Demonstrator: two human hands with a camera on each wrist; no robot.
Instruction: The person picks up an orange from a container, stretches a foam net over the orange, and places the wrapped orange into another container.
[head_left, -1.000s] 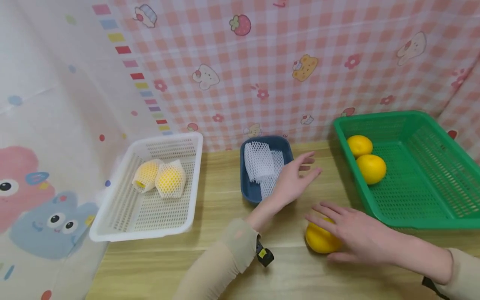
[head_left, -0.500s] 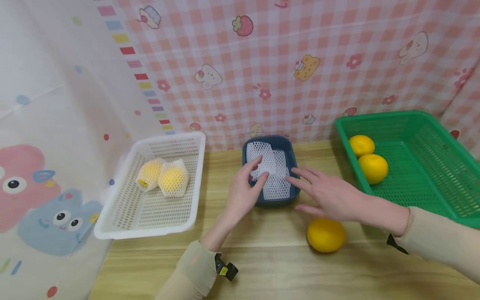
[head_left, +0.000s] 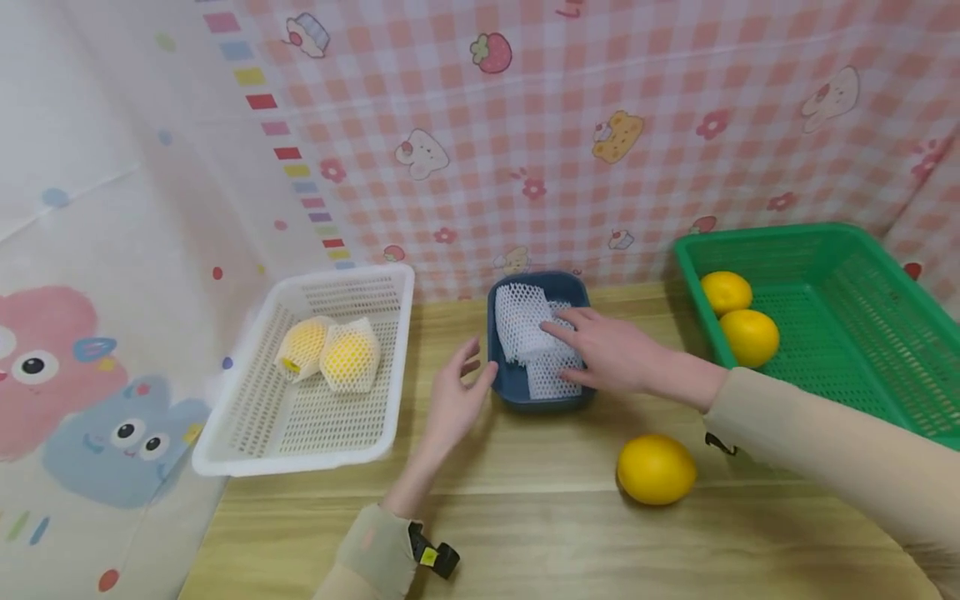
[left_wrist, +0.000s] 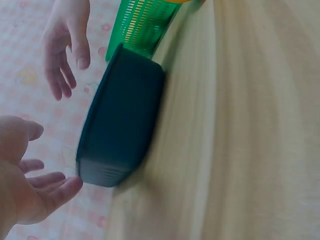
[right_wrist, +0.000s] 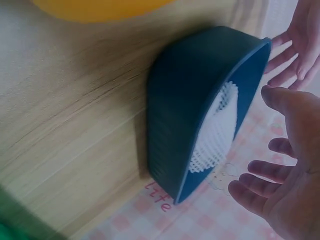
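A small dark blue bin holds white foam mesh sleeves in the middle of the table. My right hand hovers over its right side with fingers spread above the sleeves, gripping nothing. In the right wrist view, a gap shows between those fingers and the sleeve. Just left of the bin is my left hand, its fingers relaxed and its thumb near the bin's rim; it holds nothing. One yellow, orange-like fruit lies bare on the wooden table, in front of the bin and to its right.
At left stands a white basket with two sleeved fruits. A green basket at right holds two bare yellow fruits. A pink checked cloth hangs behind the table.
My right hand has left the yellow fruit on the table and moved up and left over the bin. My left hand has moved from the bin's right side to its left.
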